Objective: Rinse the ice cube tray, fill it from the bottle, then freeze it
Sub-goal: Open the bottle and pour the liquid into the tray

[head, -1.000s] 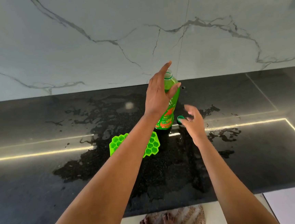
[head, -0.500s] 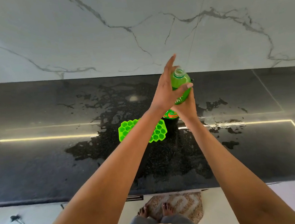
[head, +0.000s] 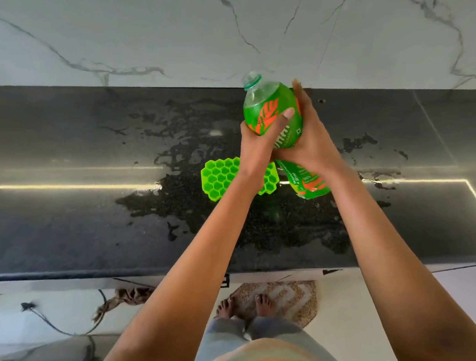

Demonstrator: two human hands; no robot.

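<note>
A green plastic bottle point(head: 271, 111) with an orange-patterned label is lifted off the counter, its uncapped mouth tilted up and to the left. My left hand point(head: 257, 147) wraps its middle from the left, and my right hand point(head: 311, 139) clasps it from the right. The bottle's lower end pokes out below my right wrist. A bright green honeycomb ice cube tray point(head: 222, 178) lies flat on the wet black counter point(head: 62, 224), just below and left of the bottle, partly hidden by my left wrist.
Water is puddled over the counter around the tray. A white marble wall point(head: 160, 28) backs the counter. Below the counter edge are my bare feet on a woven mat point(head: 293, 299), a cable and a cloth on the floor.
My right hand has come onto the bottle, and both hands have lifted it off the counter and tipped its mouth leftward. The tray has not moved.
</note>
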